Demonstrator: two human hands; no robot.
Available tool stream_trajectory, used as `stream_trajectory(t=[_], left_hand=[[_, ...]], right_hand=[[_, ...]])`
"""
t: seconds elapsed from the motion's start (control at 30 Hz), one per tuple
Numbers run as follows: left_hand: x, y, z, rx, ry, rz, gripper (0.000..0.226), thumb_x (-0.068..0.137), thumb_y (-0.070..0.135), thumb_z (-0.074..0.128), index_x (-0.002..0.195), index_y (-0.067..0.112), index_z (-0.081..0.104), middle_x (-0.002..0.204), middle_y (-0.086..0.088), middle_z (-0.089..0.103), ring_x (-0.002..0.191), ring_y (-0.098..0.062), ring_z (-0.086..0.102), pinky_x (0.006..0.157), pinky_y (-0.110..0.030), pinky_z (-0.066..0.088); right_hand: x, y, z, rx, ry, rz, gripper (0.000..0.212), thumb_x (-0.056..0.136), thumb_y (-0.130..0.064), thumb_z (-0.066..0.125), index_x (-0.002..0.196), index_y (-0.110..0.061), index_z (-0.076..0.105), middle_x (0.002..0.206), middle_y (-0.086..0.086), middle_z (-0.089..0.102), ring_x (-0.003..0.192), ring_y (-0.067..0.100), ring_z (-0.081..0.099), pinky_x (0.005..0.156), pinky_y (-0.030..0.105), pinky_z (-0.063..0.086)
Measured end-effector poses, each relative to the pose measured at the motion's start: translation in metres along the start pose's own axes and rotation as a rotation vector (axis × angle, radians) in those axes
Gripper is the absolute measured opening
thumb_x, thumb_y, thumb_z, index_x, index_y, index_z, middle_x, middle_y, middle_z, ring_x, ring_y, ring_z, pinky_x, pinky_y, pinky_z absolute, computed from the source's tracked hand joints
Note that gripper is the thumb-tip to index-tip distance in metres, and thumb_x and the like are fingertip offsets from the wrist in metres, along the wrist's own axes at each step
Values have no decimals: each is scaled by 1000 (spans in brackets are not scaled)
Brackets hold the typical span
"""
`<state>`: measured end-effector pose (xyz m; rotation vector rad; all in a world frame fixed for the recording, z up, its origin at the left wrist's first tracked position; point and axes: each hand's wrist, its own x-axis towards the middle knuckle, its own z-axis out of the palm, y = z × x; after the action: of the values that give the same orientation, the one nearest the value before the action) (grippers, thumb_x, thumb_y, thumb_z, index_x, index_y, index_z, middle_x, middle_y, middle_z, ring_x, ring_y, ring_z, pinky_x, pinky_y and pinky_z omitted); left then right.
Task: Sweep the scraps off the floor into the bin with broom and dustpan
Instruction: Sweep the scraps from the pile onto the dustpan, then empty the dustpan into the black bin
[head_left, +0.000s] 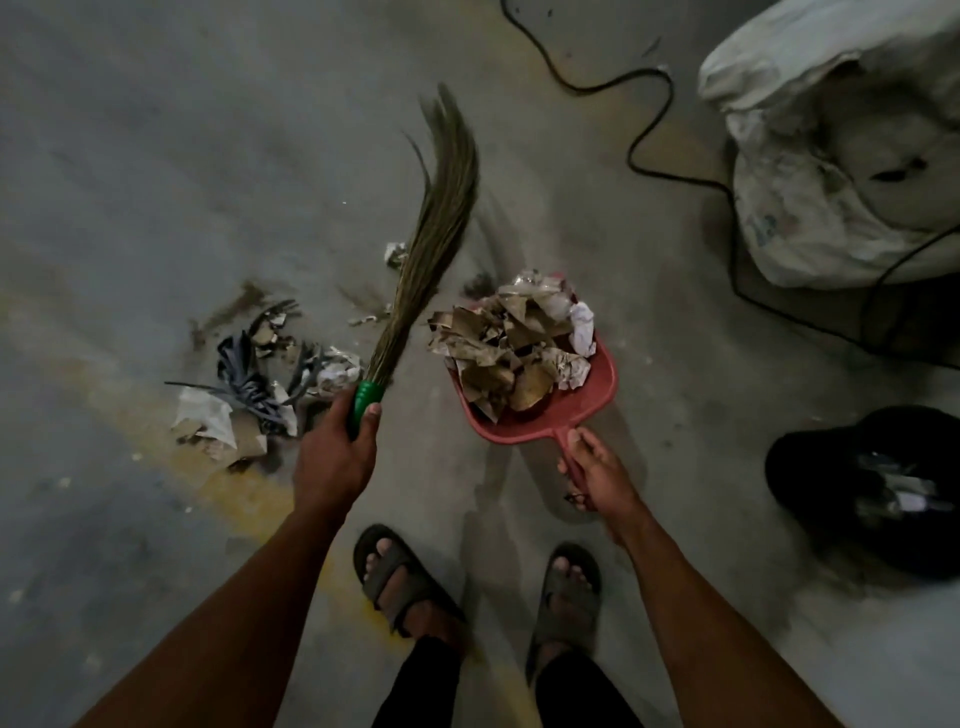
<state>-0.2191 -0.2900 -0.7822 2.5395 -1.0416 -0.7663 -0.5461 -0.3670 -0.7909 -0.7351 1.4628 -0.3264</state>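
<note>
The red dustpan (550, 415) is full of torn brown and white paper scraps (514, 343), heaped just ahead of the fingers of the right hand (597, 478). This hand is closed around the thin red handle of the pan, with the thumb lying on top of it. The left hand (332, 457) is wrapped around the green grip of the broom (431, 260); the thumb presses on the side of the grip. The long dry bristles go up and away from these fingers, and their tip looks blurred. To the left of the left fingers, a second pile (260, 384) of paper and dark strips lies on the grey concrete floor (156, 156), partly on a yellow painted patch. A few small bits lie beside the bristles. To the right of the right fingers stands the black bin (883, 493), with some pale rubbish inside. Farther ahead is a big white sack (831, 156), and a black cable (649, 119) runs across the floor next to it. Below the hands, two feet in dark sandals (405, 582) stand on the floor.
</note>
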Motion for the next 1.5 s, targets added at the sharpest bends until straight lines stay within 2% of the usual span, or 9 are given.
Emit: stream_trajectory(t=[0.1,0.3,0.47,0.57,0.83,0.97,1.1,1.3,1.5], left_hand=[[-17,31,22,-3,-32,21,60,104,65,47,155,34,47,126,-13,73,107,-35,71,82,-43,57],[-59,103,69,-17,-107,77,51,104,63,49,151,42,44,114,-11,75,88,-29,69,74,-42,59],[-94,158,104,-9,-206,154,53,105,61,47,154,40,41,110,-5,71,82,-21,66,73,-45,63],[-111,184,123,26,-239,209,50,105,63,46,152,45,41,108,-2,70,78,-18,66,70,-44,63],[-146,229,158,120,-337,332,53,104,66,44,153,48,37,121,-5,74,75,-20,70,62,-39,63],[-153,240,161,156,-398,399,50,104,65,43,150,47,40,98,-1,75,67,-20,68,58,-44,63],[-155,247,160,174,-428,410,48,105,64,43,149,45,39,92,-1,72,68,-24,69,59,-45,63],[-155,249,158,182,-420,449,49,106,60,44,150,39,46,97,-6,73,69,-21,66,63,-42,61],[-153,245,149,179,-431,434,48,107,56,47,151,37,49,97,-8,73,71,-25,67,66,-42,61]], right_hand=[[-11,8,-41,27,8,-13,16,112,-27,46,117,-27,61,69,2,57,40,8,41,36,17,32],[-35,38,-137,37,56,-12,24,110,-35,48,125,-20,60,76,9,57,38,10,39,37,18,30],[-71,61,-202,113,196,16,22,111,-35,47,126,-26,61,73,5,59,38,8,41,37,17,31],[-99,70,-232,204,296,20,18,111,-32,46,112,-26,63,68,-1,60,39,8,39,36,17,29],[-153,99,-306,352,577,67,20,109,-39,50,109,-27,65,70,0,62,45,14,41,37,18,31],[-171,113,-336,313,731,121,21,95,-65,54,100,-54,71,72,-6,67,52,14,54,44,22,41],[-179,122,-364,252,798,128,32,98,-64,52,103,-38,70,75,1,65,45,8,48,43,23,37],[-181,113,-390,74,900,155,41,88,-74,45,91,-37,64,69,-2,66,46,17,54,41,26,39],[-172,95,-415,-61,875,262,40,99,-59,46,99,-23,64,90,11,73,75,31,63,70,41,45]])
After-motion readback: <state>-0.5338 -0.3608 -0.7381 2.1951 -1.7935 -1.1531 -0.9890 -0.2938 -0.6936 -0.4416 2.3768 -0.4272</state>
